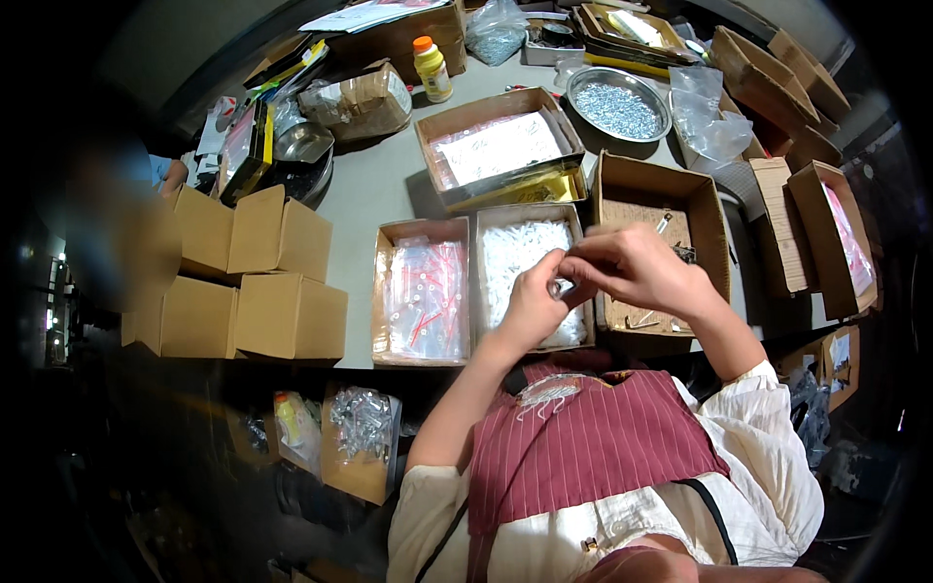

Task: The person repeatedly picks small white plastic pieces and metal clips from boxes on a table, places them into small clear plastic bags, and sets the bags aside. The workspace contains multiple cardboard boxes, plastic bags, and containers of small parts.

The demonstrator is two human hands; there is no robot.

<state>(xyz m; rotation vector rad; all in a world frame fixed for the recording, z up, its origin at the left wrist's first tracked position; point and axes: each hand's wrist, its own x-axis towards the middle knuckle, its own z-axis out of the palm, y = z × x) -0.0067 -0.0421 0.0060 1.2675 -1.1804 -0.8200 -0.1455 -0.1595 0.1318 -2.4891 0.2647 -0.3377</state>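
My left hand (533, 301) and my right hand (632, 264) meet above the near edge of the table, both pinching a small clear plastic bag (562, 287) between the fingertips. Under them lies an open cardboard box of small white parts (515, 255). Left of it, another open box holds clear zip bags with red strips (424, 291). To the right stands a deeper open cardboard box (671, 189) with a few small metal pieces on its bottom.
Closed cardboard boxes (260, 272) are stacked at the table's left. A metal bowl of screws (618, 105), a yellow bottle (431, 68), a box with a gold lid (501, 146) and more cartons fill the far side. Bags of parts (360, 428) sit below the table.
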